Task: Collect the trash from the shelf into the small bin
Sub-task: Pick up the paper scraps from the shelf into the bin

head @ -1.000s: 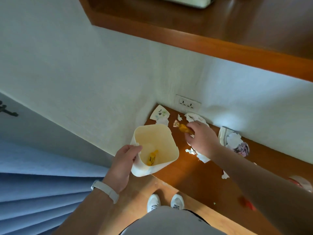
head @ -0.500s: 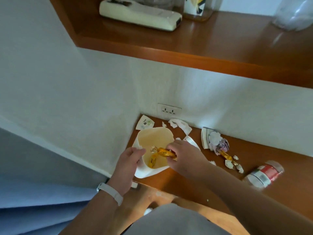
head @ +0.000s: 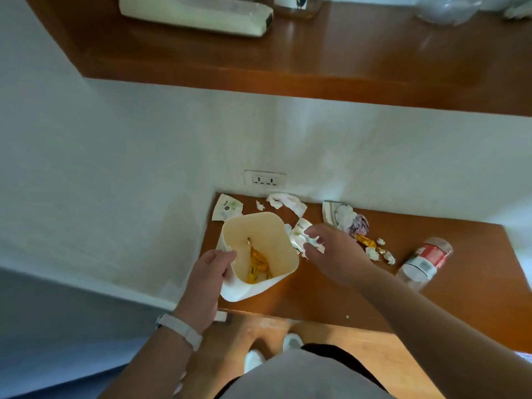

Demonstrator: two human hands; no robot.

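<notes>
Bin base hidden | bottle blurred | right hand over scraps

Your small bin is cream, square-mouthed, tilted toward you at the shelf's left front corner, with yellow wrappers lying inside. At its 12 o'clock lie torn white paper scraps and a printed packet. At 2 o'clock sits crumpled paper, then gold wrappers. At 3 o'clock a plastic bottle lies on its side.
</notes>
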